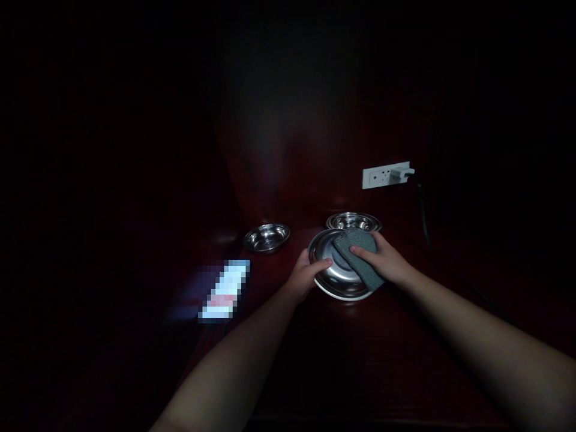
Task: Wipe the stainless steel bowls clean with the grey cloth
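A shiny stainless steel bowl (pixel 330 279) is held up between my hands, its hollow side facing me. My left hand (pixel 307 276) grips its left rim, thumb over the inside and fingers hidden behind. My right hand (pixel 382 258) is closed on a grey-green cloth (pixel 360 255), which lies folded over the bowl's right rim with my thumb pressing it. Behind the held bowl stand more steel bowls (pixel 353 221), seemingly stacked and partly hidden by it. Another steel bowl (pixel 267 238) sits by itself to the left.
A lit, pixelated screen (pixel 225 291) glows left of my forearm. On the back wall is a white socket plate (pixel 375 176) with a plug (pixel 402 173) in it, and a dark cable (pixel 423 210) hangs down from there. The dark red tabletop (pixel 351 366) fades into deep shadow.
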A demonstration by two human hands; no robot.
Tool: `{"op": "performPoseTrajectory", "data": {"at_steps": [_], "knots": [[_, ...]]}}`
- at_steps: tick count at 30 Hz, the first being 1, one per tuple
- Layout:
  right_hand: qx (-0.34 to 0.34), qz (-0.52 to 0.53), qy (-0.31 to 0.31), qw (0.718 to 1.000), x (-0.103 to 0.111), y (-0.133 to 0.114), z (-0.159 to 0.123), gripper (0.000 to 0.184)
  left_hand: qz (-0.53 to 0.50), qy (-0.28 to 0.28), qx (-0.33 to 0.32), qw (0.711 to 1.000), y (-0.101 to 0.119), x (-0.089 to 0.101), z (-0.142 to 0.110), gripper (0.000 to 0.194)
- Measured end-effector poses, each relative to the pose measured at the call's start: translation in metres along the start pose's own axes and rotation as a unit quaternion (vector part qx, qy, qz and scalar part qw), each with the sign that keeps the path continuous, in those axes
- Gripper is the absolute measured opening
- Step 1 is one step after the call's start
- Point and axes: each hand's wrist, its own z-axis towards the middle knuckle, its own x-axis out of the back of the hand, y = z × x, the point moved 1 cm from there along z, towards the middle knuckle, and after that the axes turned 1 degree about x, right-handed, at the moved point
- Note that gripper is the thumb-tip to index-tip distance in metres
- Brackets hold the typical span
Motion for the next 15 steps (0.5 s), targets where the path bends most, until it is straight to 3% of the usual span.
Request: {"op": "performPoseTrajectory", "data": {"at_steps": [15], "knots": [[0.038, 0.021, -0.013, 0.999, -0.0014, -0.0043, -0.0016, 0.055, 0.019, -0.013, -0.006, 1.000, -0.0033, 0.0066, 0.0035, 0.055]]}}
